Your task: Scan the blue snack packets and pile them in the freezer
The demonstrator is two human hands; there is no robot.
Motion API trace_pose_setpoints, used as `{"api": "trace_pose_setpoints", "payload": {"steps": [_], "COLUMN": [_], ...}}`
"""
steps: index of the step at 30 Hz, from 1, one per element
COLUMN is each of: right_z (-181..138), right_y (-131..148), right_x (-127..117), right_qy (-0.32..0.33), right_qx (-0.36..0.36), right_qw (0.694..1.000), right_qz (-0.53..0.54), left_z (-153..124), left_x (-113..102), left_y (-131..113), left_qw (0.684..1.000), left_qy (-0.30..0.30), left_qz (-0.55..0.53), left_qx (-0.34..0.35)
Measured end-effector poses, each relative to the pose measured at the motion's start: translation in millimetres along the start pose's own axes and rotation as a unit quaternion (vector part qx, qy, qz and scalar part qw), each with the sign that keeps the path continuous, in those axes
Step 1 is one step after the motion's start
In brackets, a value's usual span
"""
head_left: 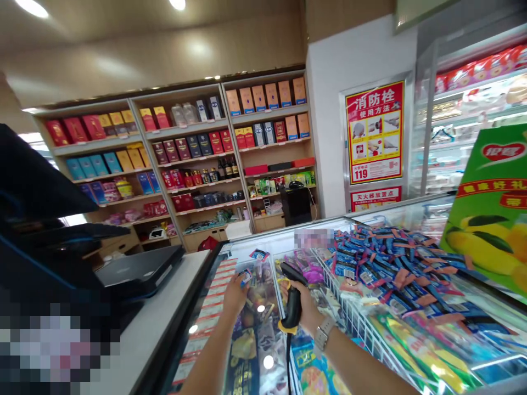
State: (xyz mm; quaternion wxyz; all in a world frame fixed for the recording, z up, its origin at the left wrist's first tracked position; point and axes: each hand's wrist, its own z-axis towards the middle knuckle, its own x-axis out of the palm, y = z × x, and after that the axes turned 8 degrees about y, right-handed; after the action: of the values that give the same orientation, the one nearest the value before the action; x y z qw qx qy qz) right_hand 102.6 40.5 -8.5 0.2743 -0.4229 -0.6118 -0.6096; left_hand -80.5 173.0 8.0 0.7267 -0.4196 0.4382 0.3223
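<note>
My left hand [235,295] pinches a small blue snack packet [246,275] over the glass top of a chest freezer. My right hand [308,308], with a watch on its wrist, is wrapped round the grip of a black and yellow barcode scanner [293,307]. The scanner's head tilts up and to the left, toward the packet but apart from it. A dark cable [288,356] runs down from its grip. Another small blue packet [259,254] lies on the glass just beyond my left hand. To the right spreads a big heap of similar blue and pink packets [382,269].
Under the glass are bagged frozen goods and a white wire basket [358,329]. A green mango carton [489,208] stands at the right. A counter [164,307] with a black checkout machine [135,269] is on the left. Shelves of boxed goods [185,151] line the back wall.
</note>
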Motion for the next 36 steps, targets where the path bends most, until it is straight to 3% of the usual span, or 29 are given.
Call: {"api": "trace_pose_setpoints", "payload": {"steps": [4,9,13,17,23,29,36], "right_z": [-8.5,-17.6,-21.7,-24.5,-34.9,-44.6,-40.4], "right_y": [0.9,5.9,4.6,5.5,12.3,16.3,8.4], "right_x": [6.6,7.3,8.4,13.0,20.8,22.5,15.0], "right_qy": [0.001,0.001,-0.024,-0.041,0.009,0.041,0.052], "right_qx": [0.051,0.065,0.056,0.02,-0.012,-0.001,0.047], "right_qw": [0.998,0.998,0.998,0.999,1.0,0.998,0.997], "right_qz": [-0.031,-0.027,-0.035,-0.009,0.022,-0.053,-0.019], "left_z": [-30.0,-56.3,-61.0,-58.8,-56.5,-58.7,-61.3], "left_x": [17.6,33.5,36.9,34.8,22.0,18.8,23.7], "left_y": [-44.3,-77.7,-76.3,-75.1,-78.4,-74.4,-74.3], "left_qw": [0.991,0.967,0.927,0.85,0.776,0.764,0.738], "left_qy": [-0.001,-0.061,-0.104,-0.152,-0.059,-0.014,-0.124], "left_qz": [-0.106,-0.229,-0.357,-0.504,-0.62,-0.634,-0.651], "left_qx": [0.078,0.095,0.054,-0.023,-0.104,-0.122,-0.123]}}
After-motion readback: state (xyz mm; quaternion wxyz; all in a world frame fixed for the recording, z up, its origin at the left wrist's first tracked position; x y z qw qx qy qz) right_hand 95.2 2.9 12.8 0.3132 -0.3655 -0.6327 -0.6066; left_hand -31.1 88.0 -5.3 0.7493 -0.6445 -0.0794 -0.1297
